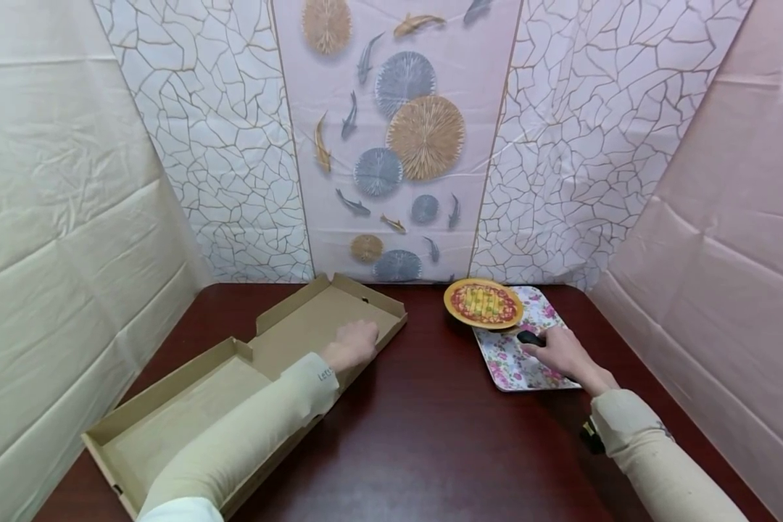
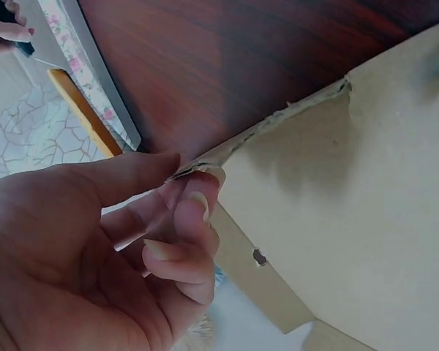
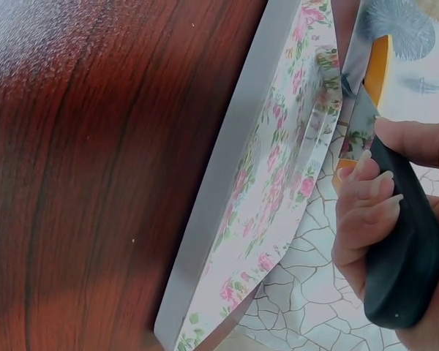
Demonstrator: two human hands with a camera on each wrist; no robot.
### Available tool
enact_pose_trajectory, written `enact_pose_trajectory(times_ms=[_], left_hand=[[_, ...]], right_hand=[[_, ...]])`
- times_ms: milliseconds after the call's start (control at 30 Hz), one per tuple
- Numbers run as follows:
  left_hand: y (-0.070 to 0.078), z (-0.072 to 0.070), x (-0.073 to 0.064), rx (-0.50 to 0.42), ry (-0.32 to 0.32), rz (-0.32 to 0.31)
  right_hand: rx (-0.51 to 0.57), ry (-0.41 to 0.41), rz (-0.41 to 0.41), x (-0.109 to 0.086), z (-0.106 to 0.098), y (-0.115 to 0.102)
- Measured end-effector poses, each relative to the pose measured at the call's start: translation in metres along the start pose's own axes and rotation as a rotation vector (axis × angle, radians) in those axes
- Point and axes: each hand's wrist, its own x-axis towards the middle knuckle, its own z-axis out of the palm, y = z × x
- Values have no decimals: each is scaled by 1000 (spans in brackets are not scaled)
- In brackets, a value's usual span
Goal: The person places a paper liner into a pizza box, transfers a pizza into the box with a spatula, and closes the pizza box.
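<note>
My left hand (image 1: 354,344) pinches the near edge of an opened cardboard pizza box (image 1: 300,326), thumb on one side and fingers on the other in the left wrist view. The torn, folded edge (image 2: 278,121) shows beside the fingertips. My right hand (image 1: 561,351) grips the black handle of a flat metal spatula (image 3: 406,241). At the blade's end is a round pizza (image 1: 483,303) with an orange rim and red and yellow topping. It overlaps the far left part of a floral tray (image 1: 505,366); most of the blade is hidden in the head view.
The box's other half (image 1: 189,413) lies open toward the near left, under the left forearm. A dark red wood table (image 1: 424,435) spreads between box and tray. Patterned cloth (image 1: 391,145) hangs behind, and pale cloth walls (image 1: 724,254) stand at both sides.
</note>
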Motion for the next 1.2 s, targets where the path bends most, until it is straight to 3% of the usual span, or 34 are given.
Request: enact_pose_trajectory(times_ms=[533,1200], left_hand=[[1,5,0,6,56,8],[6,5,5,-14,53,-5]], right_hand=[[-24,-2,-28,0,0,-3],[-19,-32,-2,1,-2,-9]])
